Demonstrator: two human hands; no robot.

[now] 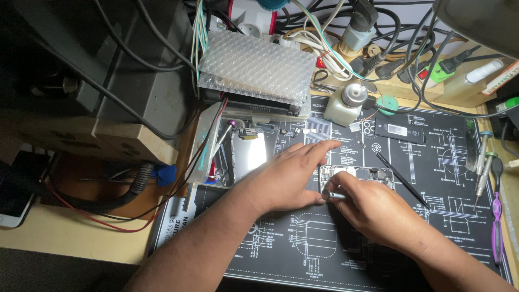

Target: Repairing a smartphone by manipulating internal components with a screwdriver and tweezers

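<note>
Black printed work mat (303, 243) under everything, an opened phone (359, 174) lying flat near its middle, inner boards facing up. Left hand (286, 176) spread flat beside and partly over the phone's left edge, fingers extended, gripping nothing, likely pressing to stop the phone sliding. Right hand (373, 208) curled over the phone's near edge, fingers closed around a small metal-handled screwdriver (334, 195), tip hidden under the hand, presumably down on the board.

Toward the mat's far edge: a squat solvent bottle (344, 104), a dark flat phone part (399, 130), tiny loose pieces just beyond the left fingertips. Thin black probe (403, 181) lying diagonally just right of the phone, close to the working wrist. Along the right edge, several precision screwdrivers (486, 170) and purple tweezers (496, 227). At the left edge, a shiny metal plate (248, 157) and an open plastic tray (208, 154). Behind, a bubble-wrapped box (254, 67) and tangled cables (346, 40) crowding the far side.
</note>
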